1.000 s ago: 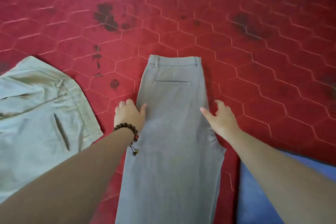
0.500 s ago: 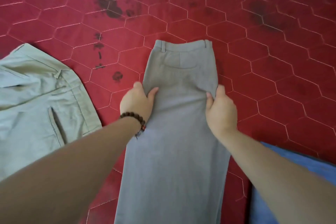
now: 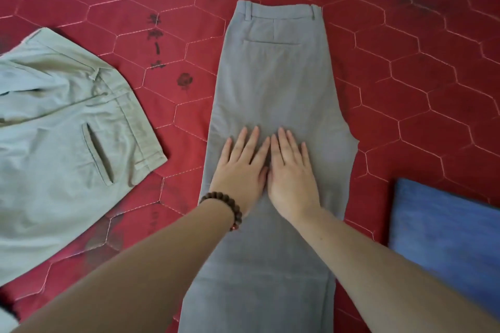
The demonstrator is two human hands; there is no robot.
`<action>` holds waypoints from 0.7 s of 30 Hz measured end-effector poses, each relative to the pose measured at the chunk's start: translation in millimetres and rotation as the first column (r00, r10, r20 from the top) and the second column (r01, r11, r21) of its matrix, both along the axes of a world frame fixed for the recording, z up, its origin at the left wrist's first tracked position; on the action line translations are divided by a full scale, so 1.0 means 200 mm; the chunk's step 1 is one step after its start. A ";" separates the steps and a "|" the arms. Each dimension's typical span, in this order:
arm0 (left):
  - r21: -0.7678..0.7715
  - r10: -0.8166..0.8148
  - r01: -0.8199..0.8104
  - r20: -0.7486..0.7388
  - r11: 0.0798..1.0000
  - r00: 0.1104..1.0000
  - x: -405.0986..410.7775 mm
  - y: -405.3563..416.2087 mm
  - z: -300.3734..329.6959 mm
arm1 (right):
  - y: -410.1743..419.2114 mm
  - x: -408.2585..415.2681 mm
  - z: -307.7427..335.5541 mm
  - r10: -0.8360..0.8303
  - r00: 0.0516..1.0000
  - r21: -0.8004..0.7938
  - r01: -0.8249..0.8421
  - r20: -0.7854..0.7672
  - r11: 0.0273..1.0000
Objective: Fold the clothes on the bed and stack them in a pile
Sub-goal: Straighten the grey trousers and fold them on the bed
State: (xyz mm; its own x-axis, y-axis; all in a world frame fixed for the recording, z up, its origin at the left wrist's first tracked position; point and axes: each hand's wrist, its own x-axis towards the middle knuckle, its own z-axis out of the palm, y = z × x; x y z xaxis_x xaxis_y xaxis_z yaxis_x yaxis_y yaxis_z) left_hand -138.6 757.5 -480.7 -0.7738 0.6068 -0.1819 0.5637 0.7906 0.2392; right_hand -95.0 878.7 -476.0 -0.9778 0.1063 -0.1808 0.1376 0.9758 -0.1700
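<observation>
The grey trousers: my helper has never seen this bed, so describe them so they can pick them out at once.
On the red quilted bedspread, look to the middle, between the pale green trousers at left and the blue cloth at right. The grey trousers lie lengthwise, waistband farthest away, both hands flat on them. Only they are grey and smooth.

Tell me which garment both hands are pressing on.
The grey trousers in the middle; the pale green trousers and blue cloth lie untouched.
</observation>
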 end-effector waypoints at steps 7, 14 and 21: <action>-0.077 0.003 -0.004 -0.008 0.997 1.000 0.36 -0.16 -0.03 | -0.11 0.41 -0.04 -0.104 0.994 0.071 0.102 0.025 0.992; -0.085 -0.052 0.058 0.072 0.995 0.996 0.82 -0.39 0.02 | -0.37 0.90 -0.02 -0.178 0.980 0.043 0.174 0.089 0.984; -0.112 -0.030 0.036 0.054 0.993 0.998 1.15 -0.55 0.02 | -0.56 1.23 -0.04 -0.197 0.979 0.027 0.195 0.054 0.980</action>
